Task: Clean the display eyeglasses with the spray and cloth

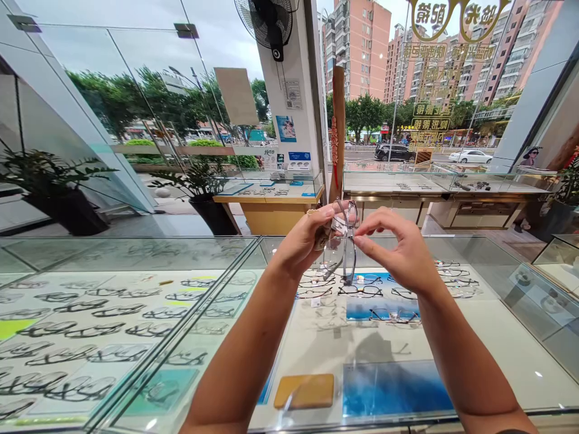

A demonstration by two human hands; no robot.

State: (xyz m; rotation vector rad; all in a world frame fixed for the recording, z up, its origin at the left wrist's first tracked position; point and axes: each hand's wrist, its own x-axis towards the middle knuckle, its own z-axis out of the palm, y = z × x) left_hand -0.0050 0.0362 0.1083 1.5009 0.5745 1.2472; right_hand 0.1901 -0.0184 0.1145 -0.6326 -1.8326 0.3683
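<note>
A pair of eyeglasses (347,256) with thin frames hangs in the air over the glass display case, its temples pointing down. My left hand (312,232) grips the glasses from the left, with the fingers bent behind the lenses and the thumb along the top. My right hand (400,247) pinches the frame near its right side between thumb and forefinger. A brownish thing shows under the left fingers, too small to make out. Below both hands, more eyeglasses (360,291) lie in the case.
The glass counter (511,337) spans the front. Inside lie a yellow-brown case (304,390) and a blue card (393,389). Several rows of glasses (94,330) fill the left case. Farther off stand a potted plant (210,199), another display counter (275,211) and a wall fan (266,24).
</note>
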